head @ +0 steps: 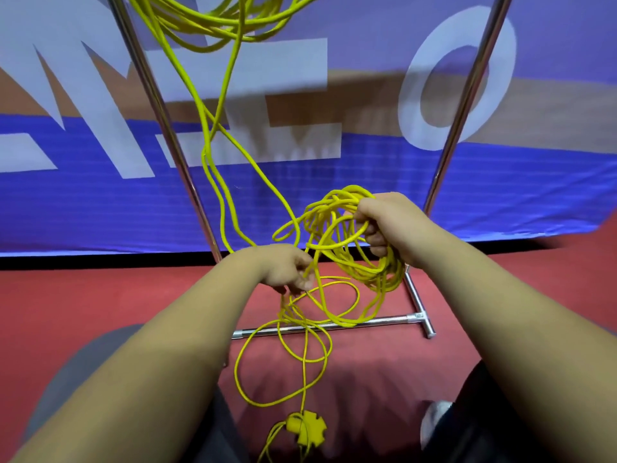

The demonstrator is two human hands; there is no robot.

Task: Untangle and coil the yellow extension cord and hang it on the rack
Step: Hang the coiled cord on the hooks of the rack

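The yellow extension cord [213, 135] hangs in loops from the top of the frame, where part of it drapes over the metal rack [160, 111]. My right hand [384, 222] grips a tangled bundle of cord loops [337, 242] at mid-height. Slightly lower and to the left, my left hand [287, 272] pinches a single strand. More loose loops sag to the red floor. The cord's yellow multi-outlet end [305, 427] lies on the floor near the bottom centre.
The rack's two chrome uprights slant upward at left and right [467, 105], and its base bar [334, 325] with a T-foot rests on the red carpet [83, 312]. A blue banner with white letters [434, 182] stands behind. My knees frame the bottom corners.
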